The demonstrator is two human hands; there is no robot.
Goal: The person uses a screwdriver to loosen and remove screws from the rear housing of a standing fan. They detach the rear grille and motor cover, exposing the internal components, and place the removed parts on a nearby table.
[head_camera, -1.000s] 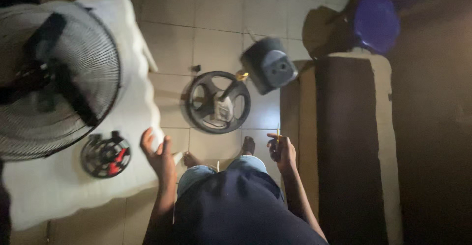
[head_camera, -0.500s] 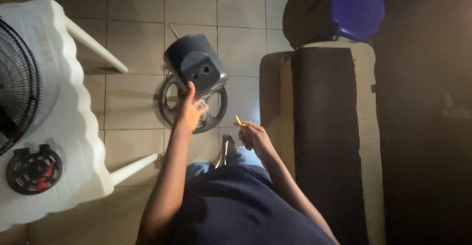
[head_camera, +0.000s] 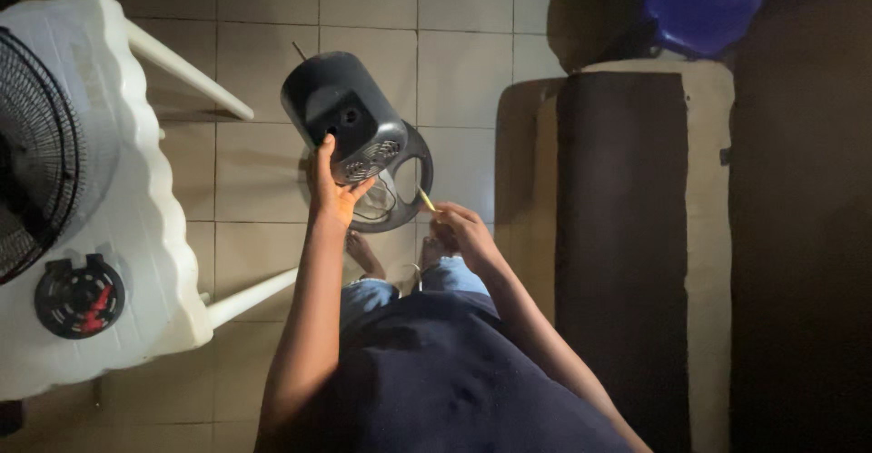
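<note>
My left hand point(head_camera: 331, 189) grips the dark grey fan motor housing point(head_camera: 342, 115) and holds it up over the tiled floor, its vented back facing me. Below the housing lies a round dark fan base ring point(head_camera: 411, 200) on the floor. My right hand point(head_camera: 457, 231) is closed on a thin yellow-handled screwdriver point(head_camera: 425, 199), its tip pointing up toward the housing. My feet and blue jeans show beneath both hands.
A white plastic table point(head_camera: 145, 235) at the left carries a black fan guard point(head_camera: 32, 171) and a small round black part with red wiring point(head_camera: 80, 297). A brown and tan sofa arm point(head_camera: 627, 217) stands at the right, with a blue plastic stool point(head_camera: 704, 3) behind it.
My left hand left the table edge, reached the motor housing and now grips it. The right hand with the screwdriver has moved closer to the housing.
</note>
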